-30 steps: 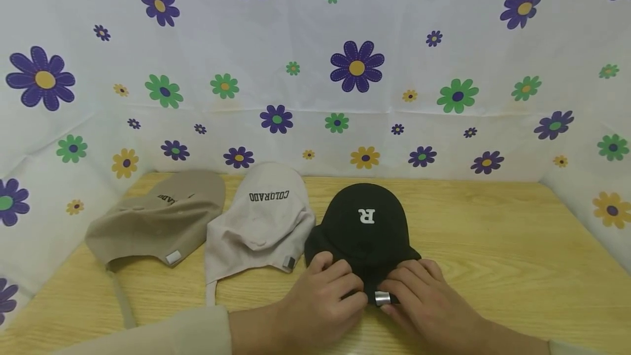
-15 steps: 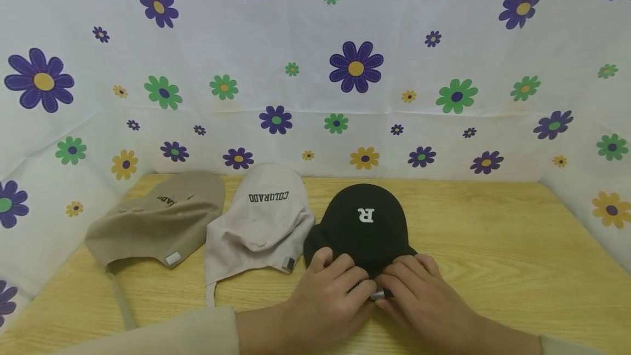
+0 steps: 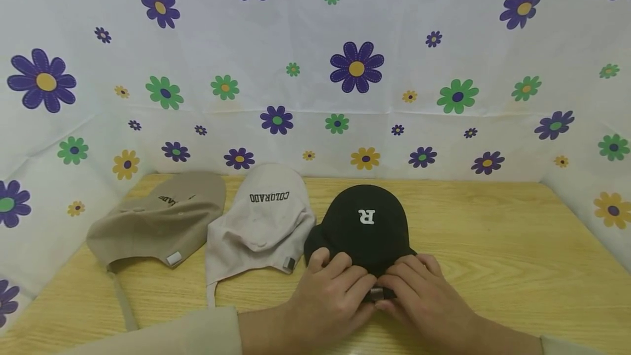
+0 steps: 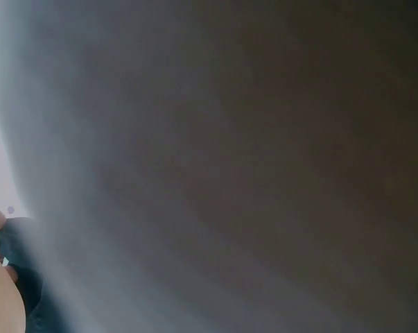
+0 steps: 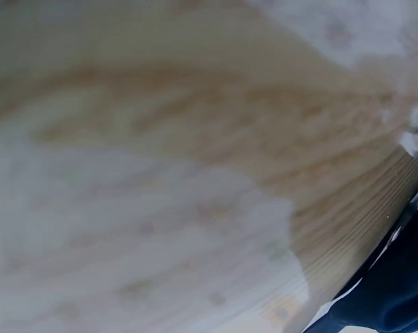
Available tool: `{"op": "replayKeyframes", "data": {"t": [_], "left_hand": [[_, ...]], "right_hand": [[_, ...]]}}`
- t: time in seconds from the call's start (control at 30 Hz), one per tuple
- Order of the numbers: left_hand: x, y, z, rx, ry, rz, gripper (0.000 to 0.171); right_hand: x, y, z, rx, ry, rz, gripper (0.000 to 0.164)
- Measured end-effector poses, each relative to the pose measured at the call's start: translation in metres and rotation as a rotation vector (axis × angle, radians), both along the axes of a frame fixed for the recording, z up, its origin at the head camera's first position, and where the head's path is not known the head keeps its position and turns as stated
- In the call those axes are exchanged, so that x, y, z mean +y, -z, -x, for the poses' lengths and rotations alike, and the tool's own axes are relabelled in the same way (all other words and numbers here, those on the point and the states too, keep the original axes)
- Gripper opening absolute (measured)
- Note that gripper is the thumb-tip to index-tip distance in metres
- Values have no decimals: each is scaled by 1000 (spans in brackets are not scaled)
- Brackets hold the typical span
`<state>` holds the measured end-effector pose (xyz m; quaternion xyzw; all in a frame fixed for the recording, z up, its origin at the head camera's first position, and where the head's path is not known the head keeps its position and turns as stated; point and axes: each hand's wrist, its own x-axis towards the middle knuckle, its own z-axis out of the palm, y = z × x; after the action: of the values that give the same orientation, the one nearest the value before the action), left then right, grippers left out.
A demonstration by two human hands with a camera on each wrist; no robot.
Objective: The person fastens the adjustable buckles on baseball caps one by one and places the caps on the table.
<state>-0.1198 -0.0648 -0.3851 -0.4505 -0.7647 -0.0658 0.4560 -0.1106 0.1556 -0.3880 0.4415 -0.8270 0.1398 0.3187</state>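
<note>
A black baseball cap [image 3: 370, 234] with a white letter R, upside down to me, lies on the wooden table near the middle of the head view. My left hand [image 3: 332, 300], fingers curled, grips its lower left edge. My right hand [image 3: 426, 295] pinches the back strap at the lower right, beside a small metal buckle [image 3: 377, 293]. Both hands' fingertips nearly meet at the buckle, and they hide most of the strap. In the left wrist view a blurred dark surface covers nearly everything. A dark part of the cap [image 5: 382, 295] shows at the right wrist view's lower right.
Left of the black cap sits a light grey cap [image 3: 266, 218] lettered COLORADO, its strap hanging down. Further left lies a khaki cap [image 3: 162, 223] with a loose strap. A flower-print cloth [image 3: 315, 86] surrounds the wooden table [image 3: 493, 245] at the back and sides.
My left hand has shifted a little right and my right hand slightly left, narrowing the gap between them. The buckle has moved slightly left and up and is more covered. The other caps stay put.
</note>
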Motion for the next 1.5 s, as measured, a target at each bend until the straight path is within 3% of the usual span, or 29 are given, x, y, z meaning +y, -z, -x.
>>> {"op": "replayKeyframes", "data": {"t": [0.77, 1.1, 1.5], "left_hand": [[-1, 1, 1, -36, 1, -8, 14], [-1, 0, 1, -60, 1, 6, 14], [-2, 1, 3, -59, 20, 9, 12]], "right_hand": [[1, -2, 0, -29, -104, 38, 35], [3, -1, -2, 36, -17, -73, 40], [5, -2, -1, 75, -3, -122, 45]]}}
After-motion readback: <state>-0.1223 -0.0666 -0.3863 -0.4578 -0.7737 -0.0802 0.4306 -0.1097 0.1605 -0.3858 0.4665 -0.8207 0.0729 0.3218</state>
